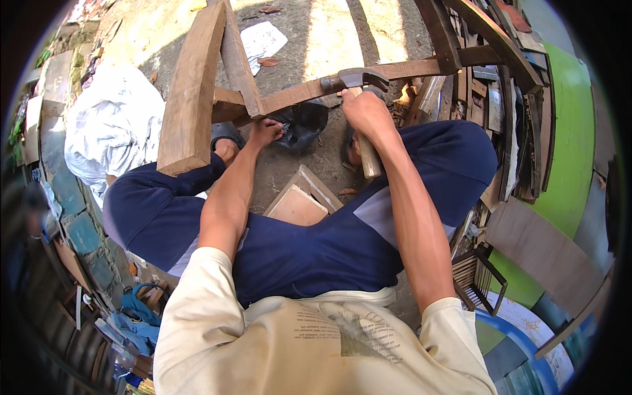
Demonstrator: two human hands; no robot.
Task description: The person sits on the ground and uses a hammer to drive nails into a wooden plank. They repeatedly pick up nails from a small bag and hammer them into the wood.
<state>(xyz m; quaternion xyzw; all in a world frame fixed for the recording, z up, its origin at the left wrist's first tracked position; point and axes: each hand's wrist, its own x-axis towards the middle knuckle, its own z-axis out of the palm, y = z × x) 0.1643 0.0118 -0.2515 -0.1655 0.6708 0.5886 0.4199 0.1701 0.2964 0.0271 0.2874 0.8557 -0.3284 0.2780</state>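
My right hand (370, 117) is wrapped round the wooden handle of a claw hammer (355, 79). The hammer's dark metal head rises above the fist, overlapping the crossbar of a wooden frame (295, 96). My left hand (266, 132) is at the mouth of a black plastic bag (308, 125), its fingers drawn together. Small shiny bits show by the fingertips, too small to name. The bag rests on the ground below the crossbar, between my feet. At the left, a thick wooden leg (189, 92) of the frame slants over my knee.
A small framed board (297, 203) lies between my legs. White cloth (118, 122) is heaped at the left. Scrap wood (484, 99) and a green panel (566, 125) stand at the right. White paper (263, 43) lies on the ground ahead.
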